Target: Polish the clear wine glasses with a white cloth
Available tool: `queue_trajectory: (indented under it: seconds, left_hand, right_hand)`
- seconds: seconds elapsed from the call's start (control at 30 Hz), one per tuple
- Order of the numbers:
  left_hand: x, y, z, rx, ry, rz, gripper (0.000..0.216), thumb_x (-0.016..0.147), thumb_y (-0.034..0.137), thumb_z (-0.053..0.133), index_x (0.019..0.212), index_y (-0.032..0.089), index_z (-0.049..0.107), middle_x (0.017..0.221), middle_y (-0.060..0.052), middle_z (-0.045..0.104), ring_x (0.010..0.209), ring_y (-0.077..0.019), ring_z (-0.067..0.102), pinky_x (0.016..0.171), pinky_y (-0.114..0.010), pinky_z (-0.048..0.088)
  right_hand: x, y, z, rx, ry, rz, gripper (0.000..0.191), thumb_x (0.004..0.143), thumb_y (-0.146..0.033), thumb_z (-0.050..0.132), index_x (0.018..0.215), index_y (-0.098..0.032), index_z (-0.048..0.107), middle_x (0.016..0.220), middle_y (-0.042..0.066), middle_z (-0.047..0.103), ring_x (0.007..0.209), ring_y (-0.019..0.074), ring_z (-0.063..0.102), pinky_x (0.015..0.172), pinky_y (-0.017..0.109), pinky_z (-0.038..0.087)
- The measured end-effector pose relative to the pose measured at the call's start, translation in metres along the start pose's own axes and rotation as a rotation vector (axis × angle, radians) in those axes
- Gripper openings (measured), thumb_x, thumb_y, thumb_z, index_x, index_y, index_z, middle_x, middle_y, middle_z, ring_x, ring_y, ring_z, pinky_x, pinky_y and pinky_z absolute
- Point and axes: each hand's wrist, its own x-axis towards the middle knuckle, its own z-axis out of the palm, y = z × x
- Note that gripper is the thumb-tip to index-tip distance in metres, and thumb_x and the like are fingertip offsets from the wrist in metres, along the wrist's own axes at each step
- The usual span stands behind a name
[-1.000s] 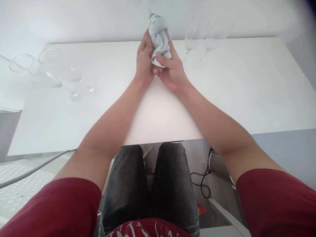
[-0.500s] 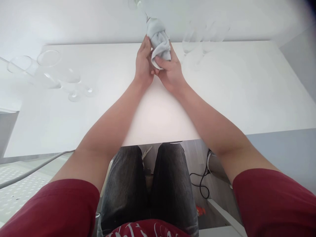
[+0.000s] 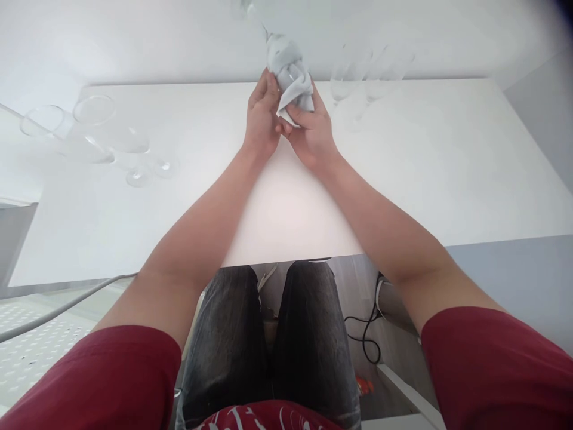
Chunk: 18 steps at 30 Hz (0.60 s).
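Note:
A pale grey-white cloth [image 3: 295, 83] is bunched between my two hands over the far side of the table. It wraps the bowl of what looks like a stemmed glass [image 3: 258, 19], whose thin stem and foot stick out at the top, faint against the wall. My left hand [image 3: 262, 119] closes around the left side of the wrapped glass. On the right, my right hand [image 3: 312, 128] grips the cloth, its thumb pressed into the folds. The bowl itself is hidden by the cloth.
Two large wine glasses [image 3: 129, 142] stand at the left of the white table [image 3: 286, 221]. Clear, slender glasses [image 3: 376, 86] stand near the back edge, right of my hands. A grey cable [image 3: 76, 304] runs at the lower left; a black cord [image 3: 369, 340] lies on the floor.
The cloth has shifted slightly and its lower fold hangs differently under my right thumb. The view has tilted a little; both hands keep their hold.

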Motion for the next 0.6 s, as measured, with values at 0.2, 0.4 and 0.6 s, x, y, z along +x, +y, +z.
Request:
queue_trajectory:
  seconds: [0.2,0.4,0.6]
  left_hand:
    - [-0.011,0.002,0.007,0.028,-0.086,0.218,0.030,0.095,0.071,0.060,0.105,0.047,0.074,0.095,0.002,0.078,0.122,-0.0241,0.066,0.077,-0.036,0.061]
    - [-0.015,0.005,0.009,0.001,-0.155,0.200,0.036,0.099,0.048,0.065,0.135,0.051,0.064,0.106,0.003,0.078,0.095,-0.0220,0.076,0.054,-0.029,0.056]
    - [-0.008,0.003,0.010,-0.040,-0.137,0.153,0.041,0.102,0.064,0.048,0.115,0.035,0.074,0.092,-0.004,0.075,0.074,-0.0200,0.073,0.035,-0.023,0.040]
  right_hand:
    - [0.000,0.006,0.006,-0.142,0.046,0.028,0.057,0.073,-0.063,0.082,0.124,-0.047,0.062,0.099,-0.002,0.069,0.082,0.0256,0.066,0.076,0.044,0.061]
    - [0.001,0.002,-0.002,-0.067,0.069,-0.037,0.052,0.079,-0.059,0.077,0.126,-0.044,0.060,0.114,-0.004,0.068,0.079,0.0225,0.065,0.081,0.043,0.062]
    - [0.003,0.006,0.001,-0.107,0.028,-0.009,0.063,0.081,-0.052,0.083,0.137,-0.047,0.054,0.108,-0.004,0.069,0.086,0.0200,0.064,0.063,0.031,0.056]
